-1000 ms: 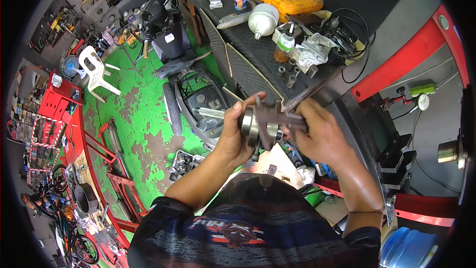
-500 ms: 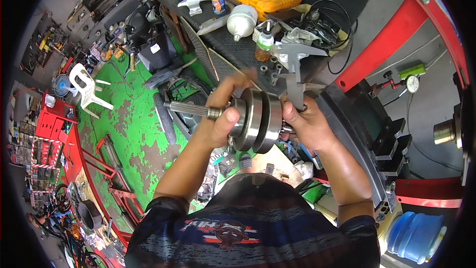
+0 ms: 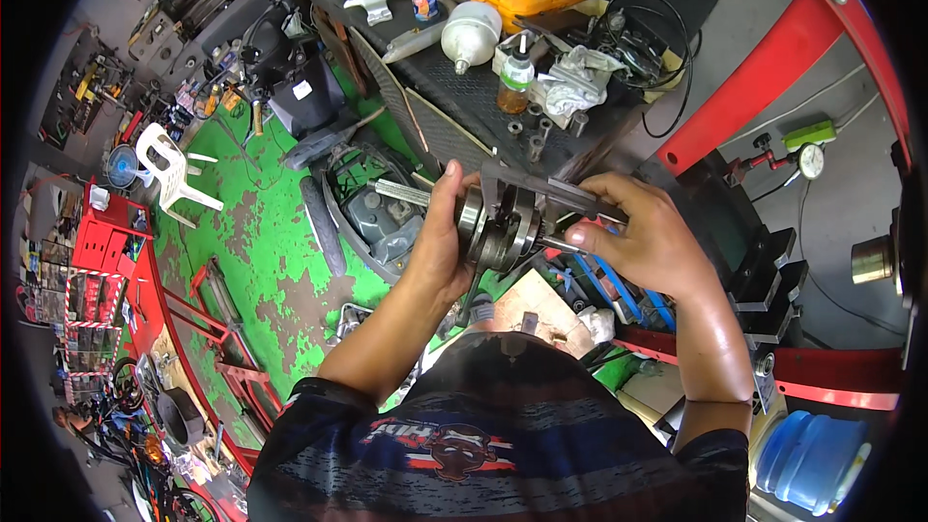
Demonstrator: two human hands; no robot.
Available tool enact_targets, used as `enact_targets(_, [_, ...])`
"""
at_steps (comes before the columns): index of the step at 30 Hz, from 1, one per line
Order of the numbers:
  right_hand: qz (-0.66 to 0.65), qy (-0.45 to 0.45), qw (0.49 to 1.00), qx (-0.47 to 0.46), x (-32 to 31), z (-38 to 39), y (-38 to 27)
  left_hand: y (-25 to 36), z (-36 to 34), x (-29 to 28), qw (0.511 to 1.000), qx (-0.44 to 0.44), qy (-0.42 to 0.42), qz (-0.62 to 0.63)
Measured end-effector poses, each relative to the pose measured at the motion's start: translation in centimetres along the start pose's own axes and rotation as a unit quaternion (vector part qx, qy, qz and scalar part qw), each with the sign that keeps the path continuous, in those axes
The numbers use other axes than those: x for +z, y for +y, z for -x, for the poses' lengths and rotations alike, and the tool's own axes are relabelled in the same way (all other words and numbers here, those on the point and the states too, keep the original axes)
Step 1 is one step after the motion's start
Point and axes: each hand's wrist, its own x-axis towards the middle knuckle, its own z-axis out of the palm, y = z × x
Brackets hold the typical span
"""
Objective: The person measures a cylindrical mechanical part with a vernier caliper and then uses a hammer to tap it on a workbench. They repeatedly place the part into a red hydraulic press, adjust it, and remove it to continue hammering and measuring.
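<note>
A shiny steel crankshaft point(image 3: 505, 246) is held up in front of me, its splined shaft end pointing left. My left hand point(image 3: 440, 249) is closed around the left side of its round webs, thumb up. A metal caliper point(image 3: 565, 196) lies across the top of the webs, with its jaws near the upper side of the crankshaft. My right hand point(image 3: 646, 237) grips the caliper's right part between thumb and fingers, beside the crankshaft's right end. Whether the jaws touch the metal I cannot tell.
Beyond my hands is a black-topped bench point(image 3: 425, 87) with a squeeze bottle point(image 3: 515, 82), a white bulb point(image 3: 472, 37), sockets point(image 3: 536, 130), a rag point(image 3: 580, 77) and a yellow case point(image 3: 522, 0). A red press frame point(image 3: 754, 68) stands right; a white chair point(image 3: 174, 174) stands left.
The crankshaft has turned so its webs show more edge-on gap. The caliper has swung from upright beside it to lying across its top. My right hand has shifted right.
</note>
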Motion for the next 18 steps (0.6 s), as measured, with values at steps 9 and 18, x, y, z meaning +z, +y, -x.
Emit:
enact_targets(9, [0.004, -0.005, 1.0, -0.008, -0.7, 0.7, -1.0, -1.0, 0.1, -0.5, 0.999, -0.002, 0.035, -0.008])
enact_targets(18, [0.033, -0.005, 0.999, -0.019, -1.2, 0.9, -1.9, -0.9, 0.1, -0.5, 1.0, 0.014, 0.003, -0.004])
